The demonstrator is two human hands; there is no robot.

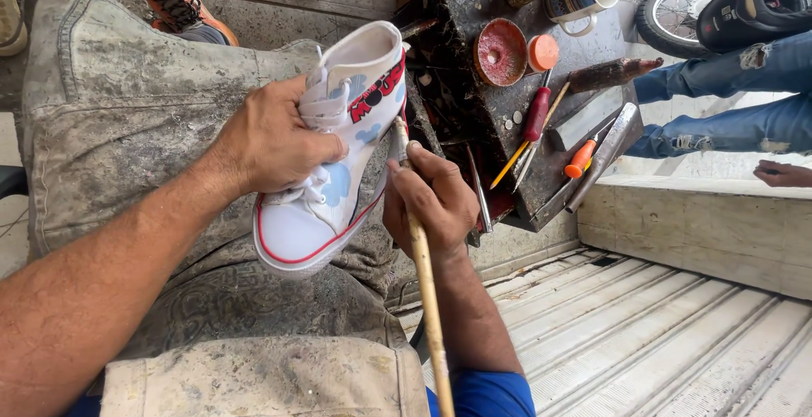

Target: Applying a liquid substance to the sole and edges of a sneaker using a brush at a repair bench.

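Head view: the left hand [275, 142] clasps a white canvas high-top sneaker with red trim and pale blue patches [338, 155] over the lap, toe toward the wearer, long axis running up and away. The right hand [431, 201], just beside its sole edge, grips a long thin wooden stick [423, 273] whose tip touches the rubber sidewall.

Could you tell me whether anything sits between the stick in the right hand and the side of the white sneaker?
Nothing visible does. The right hand holds the long stick with its tip against the white sneaker, which the left hand grips from above.
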